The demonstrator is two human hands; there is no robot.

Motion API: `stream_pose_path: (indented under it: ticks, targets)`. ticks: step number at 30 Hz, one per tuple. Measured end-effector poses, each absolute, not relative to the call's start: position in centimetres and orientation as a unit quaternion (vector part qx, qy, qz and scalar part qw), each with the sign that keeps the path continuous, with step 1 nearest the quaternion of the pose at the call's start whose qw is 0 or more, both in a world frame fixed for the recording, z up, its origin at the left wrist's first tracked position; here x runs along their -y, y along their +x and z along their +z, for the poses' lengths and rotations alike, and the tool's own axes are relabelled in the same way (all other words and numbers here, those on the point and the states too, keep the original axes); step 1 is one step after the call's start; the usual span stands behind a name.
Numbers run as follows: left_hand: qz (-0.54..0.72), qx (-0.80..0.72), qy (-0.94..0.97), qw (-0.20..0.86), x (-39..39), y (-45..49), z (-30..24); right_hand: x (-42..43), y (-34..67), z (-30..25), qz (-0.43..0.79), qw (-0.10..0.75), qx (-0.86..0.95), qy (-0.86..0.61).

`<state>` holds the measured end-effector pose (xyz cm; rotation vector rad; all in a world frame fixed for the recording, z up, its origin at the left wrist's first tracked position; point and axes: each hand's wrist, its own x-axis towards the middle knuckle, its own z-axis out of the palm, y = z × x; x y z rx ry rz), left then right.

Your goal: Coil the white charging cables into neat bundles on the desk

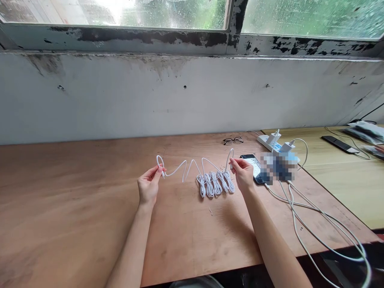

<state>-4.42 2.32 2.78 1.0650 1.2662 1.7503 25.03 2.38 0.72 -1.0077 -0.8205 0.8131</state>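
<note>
A white cable stretches in a loose zigzag between my two hands, above the brown wooden table. My left hand pinches one end of it, where the cable curls in a small loop. The other end is between the fingertips of my right hand, with a bend of cable rising beside them. Between the hands, nearer the right one, several coiled white cables lie in a row on the table. Each coil is bundled at its middle.
Eyeglasses lie behind the coils. Right of my right hand are a phone and a power strip with chargers plugged in. Long white cords hang over the table's edge. A dark phone rests on the lighter table.
</note>
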Motion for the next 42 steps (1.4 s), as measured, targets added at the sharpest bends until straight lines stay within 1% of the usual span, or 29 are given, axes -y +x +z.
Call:
stream_pose_path:
  ticks: [42]
  targets:
    - [0.685,-0.468,0.405,0.385,-2.26,-3.62,2.66,-2.25,24.8,1.0,0.393,0.741,0.328,-0.435]
